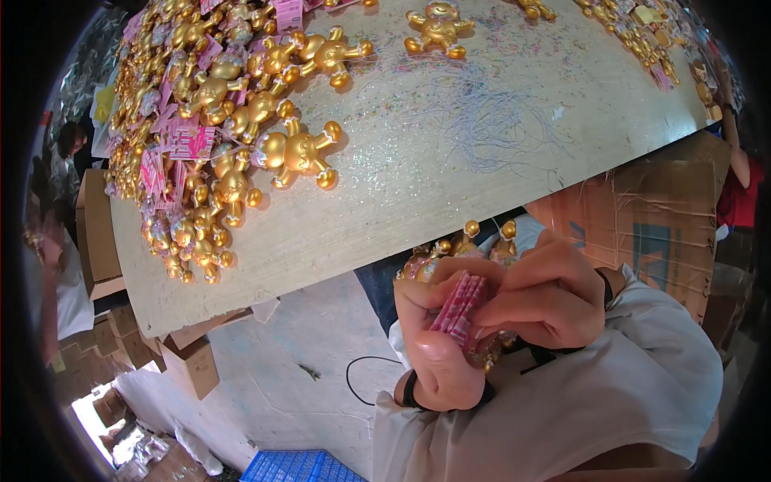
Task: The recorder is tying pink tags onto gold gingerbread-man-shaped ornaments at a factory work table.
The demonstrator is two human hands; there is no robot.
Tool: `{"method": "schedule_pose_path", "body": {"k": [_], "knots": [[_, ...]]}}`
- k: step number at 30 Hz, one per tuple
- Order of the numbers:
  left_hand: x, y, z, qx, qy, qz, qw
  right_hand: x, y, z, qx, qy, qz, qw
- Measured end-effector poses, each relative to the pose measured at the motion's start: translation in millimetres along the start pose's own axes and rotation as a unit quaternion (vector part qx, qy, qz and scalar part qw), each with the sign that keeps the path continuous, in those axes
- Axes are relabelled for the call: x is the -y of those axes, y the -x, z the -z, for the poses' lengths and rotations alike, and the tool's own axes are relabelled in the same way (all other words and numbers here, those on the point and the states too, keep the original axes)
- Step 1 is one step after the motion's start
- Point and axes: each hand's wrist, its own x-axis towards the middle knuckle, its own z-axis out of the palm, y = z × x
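Observation:
Over my lap, my left hand (434,345) is closed around a stack of pink-and-white printed cards (461,308), seen edge-on. My right hand (550,293) curls in from the other side, its fingertips pressed at the stack's right edge. Whether it also grips something smaller there is hidden. Shiny gold figurines (507,231) with rounded limbs lie just beyond and beneath both hands, partly covered by them. A black band circles each of my wrists.
A large heap of gold figurines (213,92) with pink tags covers the table's left side. One gold figurine (439,30) lies apart near the far edge. Tangled pale threads (502,120) and glitter litter the tabletop (361,193). A cardboard box (666,217) stands right; a blue crate (297,466) sits below.

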Motion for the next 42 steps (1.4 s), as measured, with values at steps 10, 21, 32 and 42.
{"method": "schedule_pose_path", "body": {"k": [10,21,32,42], "knots": [[24.7,2.8,17.7,0.15,0.002,-0.157,0.976,-20.5,-7.4,-11.2,-0.113,-0.061,0.145,0.981],[21.0,0.1,12.2,0.174,0.081,-0.15,0.97,-26.2,-4.3,2.0,-0.013,-0.187,0.173,0.967],[-34.7,5.3,1.9,0.174,-0.024,-0.066,0.982,-5.8,-60.2,43.9,0.325,-0.337,-0.121,0.876],[-86.6,-5.9,-22.4,0.091,-0.177,-0.101,0.975,1.1,-114.4,40.8,0.3,-0.337,-0.099,0.887]]}}
